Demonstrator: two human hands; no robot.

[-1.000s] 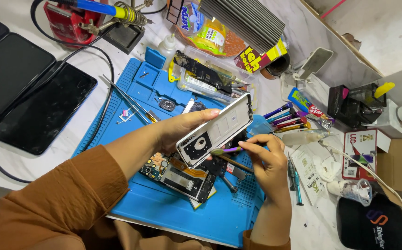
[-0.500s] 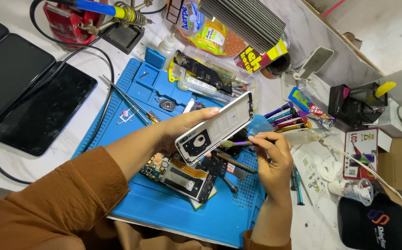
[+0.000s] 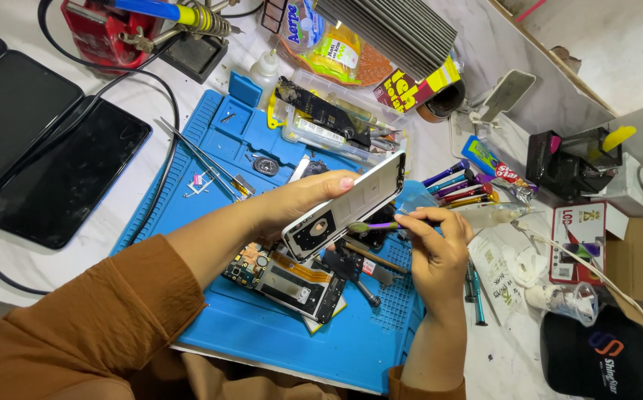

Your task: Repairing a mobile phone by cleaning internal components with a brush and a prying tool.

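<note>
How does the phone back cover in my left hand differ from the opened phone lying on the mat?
The back cover is held tilted off the mat in the left hand; the opened phone lies flat on the blue mat. The cover looks white, the opened phone shows dark parts and circuitry. Both are similarly long rectangles.

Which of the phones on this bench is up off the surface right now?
The white phone back, tilted in the left hand. The opened phone lies flat on the blue mat; the two black slabs lie far left.
</note>
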